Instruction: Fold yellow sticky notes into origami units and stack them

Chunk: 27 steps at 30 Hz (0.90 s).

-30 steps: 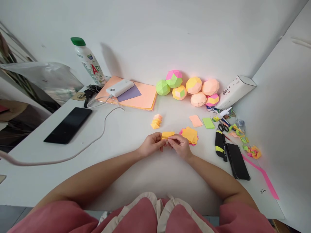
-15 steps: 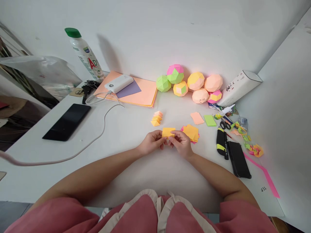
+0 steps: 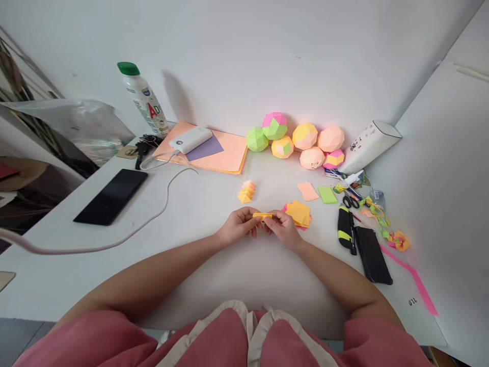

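An orange paper slip (image 3: 263, 216), now a narrow folded strip, is pinched between my two hands above the white table. My left hand (image 3: 240, 225) grips its left end with thumb and fingers. At the right end, the thumb and fingers of my right hand (image 3: 283, 227) press on it. Just right of my right hand lies a pile of orange paper slips (image 3: 299, 213) with pink edges peeking out. Beyond my left hand stands a short row of small folded paper pieces (image 3: 246, 192), orange and peach.
Several paper balls (image 3: 281, 147) line the wall. Peach slips (image 3: 307, 191) and green slips (image 3: 327, 194) lie at right, near scissors (image 3: 350, 202), a cutter (image 3: 344, 229) and a black phone (image 3: 373, 255). Leftward are a tablet (image 3: 110, 197), a cable, a power bank (image 3: 191, 139) and a bottle (image 3: 147, 102).
The orange slip has gone from a flat rectangle facing me to a narrow folded strip. Both hands stay on it. The view has shifted slightly.
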Each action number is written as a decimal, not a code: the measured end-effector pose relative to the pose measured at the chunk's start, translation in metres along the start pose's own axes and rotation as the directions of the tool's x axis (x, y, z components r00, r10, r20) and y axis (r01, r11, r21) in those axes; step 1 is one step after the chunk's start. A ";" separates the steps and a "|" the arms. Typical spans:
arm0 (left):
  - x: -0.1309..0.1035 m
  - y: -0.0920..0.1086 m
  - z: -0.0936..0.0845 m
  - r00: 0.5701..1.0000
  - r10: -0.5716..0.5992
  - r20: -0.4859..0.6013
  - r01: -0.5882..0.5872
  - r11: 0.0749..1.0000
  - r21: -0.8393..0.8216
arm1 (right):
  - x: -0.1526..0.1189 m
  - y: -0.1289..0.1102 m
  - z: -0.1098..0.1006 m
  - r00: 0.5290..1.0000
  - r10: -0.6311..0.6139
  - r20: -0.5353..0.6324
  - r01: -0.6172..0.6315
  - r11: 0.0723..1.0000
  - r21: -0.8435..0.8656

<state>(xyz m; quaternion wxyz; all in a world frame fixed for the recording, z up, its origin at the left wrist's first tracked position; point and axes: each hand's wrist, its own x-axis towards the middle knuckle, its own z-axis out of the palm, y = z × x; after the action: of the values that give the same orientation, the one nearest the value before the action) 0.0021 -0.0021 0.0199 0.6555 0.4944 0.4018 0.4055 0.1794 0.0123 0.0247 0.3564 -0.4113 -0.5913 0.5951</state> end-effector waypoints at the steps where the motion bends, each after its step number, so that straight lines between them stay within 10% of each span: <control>1: 0.000 0.000 0.000 1.000 0.005 -0.002 -0.005 1.000 -0.003 | 0.000 0.000 0.000 1.000 0.006 -0.004 -0.005 1.000 0.001; 27: 0.001 0.001 0.003 0.999 -0.051 -0.014 0.051 0.998 0.034 | 0.000 0.001 0.000 0.999 0.030 -0.023 -0.030 0.999 0.021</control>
<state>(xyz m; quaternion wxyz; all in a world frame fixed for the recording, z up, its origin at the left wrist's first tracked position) 0.0052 -0.0025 0.0216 0.6543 0.4927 0.4255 0.3849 0.1797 0.0128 0.0234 0.3587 -0.4232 -0.5746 0.6017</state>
